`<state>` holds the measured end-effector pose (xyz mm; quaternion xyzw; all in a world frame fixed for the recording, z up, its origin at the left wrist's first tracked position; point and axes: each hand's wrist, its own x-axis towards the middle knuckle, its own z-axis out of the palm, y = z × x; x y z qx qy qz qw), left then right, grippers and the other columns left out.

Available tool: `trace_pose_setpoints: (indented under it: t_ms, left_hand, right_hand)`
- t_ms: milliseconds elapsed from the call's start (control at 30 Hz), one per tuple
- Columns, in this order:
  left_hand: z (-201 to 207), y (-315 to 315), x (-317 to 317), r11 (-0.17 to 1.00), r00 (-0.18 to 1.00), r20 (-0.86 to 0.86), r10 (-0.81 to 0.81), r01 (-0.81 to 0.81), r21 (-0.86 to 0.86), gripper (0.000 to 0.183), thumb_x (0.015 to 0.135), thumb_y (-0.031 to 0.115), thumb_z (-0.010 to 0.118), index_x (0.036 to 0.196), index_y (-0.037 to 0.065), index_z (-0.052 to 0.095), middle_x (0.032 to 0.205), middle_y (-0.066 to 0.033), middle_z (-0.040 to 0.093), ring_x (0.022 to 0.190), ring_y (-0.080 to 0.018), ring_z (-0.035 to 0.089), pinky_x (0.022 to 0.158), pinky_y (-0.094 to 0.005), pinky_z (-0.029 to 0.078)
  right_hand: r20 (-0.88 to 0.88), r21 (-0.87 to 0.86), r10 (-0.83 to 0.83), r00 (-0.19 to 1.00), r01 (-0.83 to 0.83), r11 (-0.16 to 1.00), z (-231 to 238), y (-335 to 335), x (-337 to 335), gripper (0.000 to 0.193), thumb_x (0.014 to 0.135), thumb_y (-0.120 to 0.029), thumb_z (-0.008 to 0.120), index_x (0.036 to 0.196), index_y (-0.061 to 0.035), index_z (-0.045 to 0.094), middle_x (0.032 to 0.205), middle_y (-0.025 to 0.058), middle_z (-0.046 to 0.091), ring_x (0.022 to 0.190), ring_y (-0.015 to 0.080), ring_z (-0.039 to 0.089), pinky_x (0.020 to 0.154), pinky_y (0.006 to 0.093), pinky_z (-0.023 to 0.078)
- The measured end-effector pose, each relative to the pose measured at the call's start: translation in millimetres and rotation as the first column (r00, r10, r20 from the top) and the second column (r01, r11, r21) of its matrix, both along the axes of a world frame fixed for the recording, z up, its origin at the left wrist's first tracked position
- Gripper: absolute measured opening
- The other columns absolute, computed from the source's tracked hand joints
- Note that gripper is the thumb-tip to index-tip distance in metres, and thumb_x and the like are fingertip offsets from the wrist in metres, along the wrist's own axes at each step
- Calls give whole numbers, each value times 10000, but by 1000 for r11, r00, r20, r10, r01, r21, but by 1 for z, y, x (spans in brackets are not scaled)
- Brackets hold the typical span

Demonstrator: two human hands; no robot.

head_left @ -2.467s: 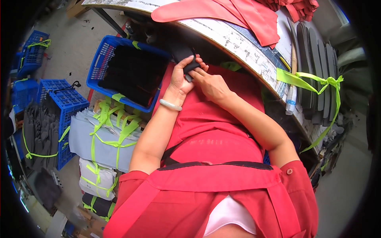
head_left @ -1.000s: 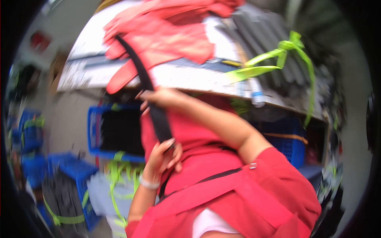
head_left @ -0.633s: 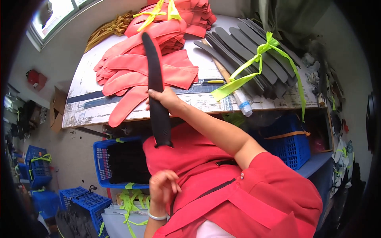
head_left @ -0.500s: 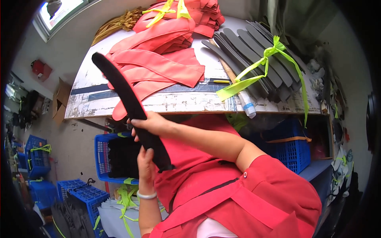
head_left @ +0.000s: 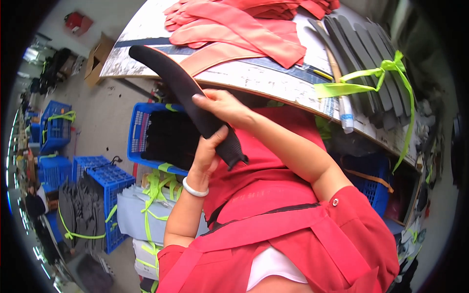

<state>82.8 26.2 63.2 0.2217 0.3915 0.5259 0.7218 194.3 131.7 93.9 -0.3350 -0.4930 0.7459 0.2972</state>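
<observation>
- The left hand [head_left: 209, 149] grips the lower part of a curved black strip [head_left: 171, 74], thumb laid across its face; the other fingers are mostly hidden beneath.
- The left forearm rises from 6 o'clock in the view, pointing between 12 and 1, with a pale bracelet [head_left: 195, 187] around the wrist.
- The right hand [head_left: 225, 106] pinches the same strip higher up, near its middle, thumb on the face and the fingers partly out of sight behind the edge.
- The right arm is bent at the elbow, its forearm slanting toward 10 o'clock.
- The strip is held in the air before the red apron [head_left: 273, 132], its rounded tip toward 10:30 and its other end toward 4:30.
- From the left hand, a blue basket [head_left: 134, 134] of black pieces is at 9 o'clock.
- From the right hand, coral cloth pieces [head_left: 234, 30] lie on the table [head_left: 254, 80] at 12, and tied grey strips [head_left: 364, 73] between 2 and 3.
</observation>
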Motion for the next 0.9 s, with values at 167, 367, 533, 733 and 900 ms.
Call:
trace_pose_setpoints:
  t_ms: [167, 367, 533, 733, 900]
  left_hand:
    - [-12, -1, -49, 975, 949, 228, 217, -200, -95, 233, 958, 267, 619, 984, 36, 631, 906, -52, 663, 824, -158, 648, 765, -306, 541]
    - [-28, -8, -30, 950, 923, 237, 303, -274, -147, 288, 975, 299, 586, 1026, 23, 645, 985, -69, 684, 889, -174, 661, 849, -320, 532]
    - [-26, -6, -25, 942, 889, 311, 335, -306, -139, 311, 979, 313, 574, 1071, 23, 641, 1040, -89, 689, 955, -189, 659, 881, -329, 523]
    - [-40, -8, -23, 887, 892, 57, 449, -436, -152, 213, 896, 240, 706, 958, 40, 672, 885, -46, 685, 810, -160, 653, 807, -296, 523]
    - [-45, -17, -24, 866, 869, 47, 493, -485, -123, 179, 877, 184, 727, 962, 44, 655, 918, -40, 671, 834, -149, 638, 795, -291, 519]
  right_hand:
    - [145, 244, 307, 941, -335, 910, 8, -21, 51, 386, 878, -120, 696, 1230, -21, 571, 1094, 62, 617, 975, 122, 589, 918, 293, 490]
    - [213, 327, -64, 975, -9, 945, -24, -70, 23, 204, 764, -9, 704, 898, 1, 550, 774, 87, 625, 683, 166, 612, 628, 312, 510]
    - [261, 659, -375, 889, 120, 743, -29, -63, 27, 210, 759, 34, 668, 915, -19, 539, 698, 43, 532, 628, 102, 535, 574, 306, 468]
    - [-93, -448, 134, 987, -162, 879, -30, -94, 13, 303, 839, 12, 582, 1126, -67, 529, 696, 78, 600, 431, 135, 515, 390, 256, 406]
    - [294, -272, 196, 936, -115, 955, -41, -107, 14, 77, 850, -112, 573, 829, -39, 587, 532, 32, 536, 406, 113, 487, 390, 254, 366]
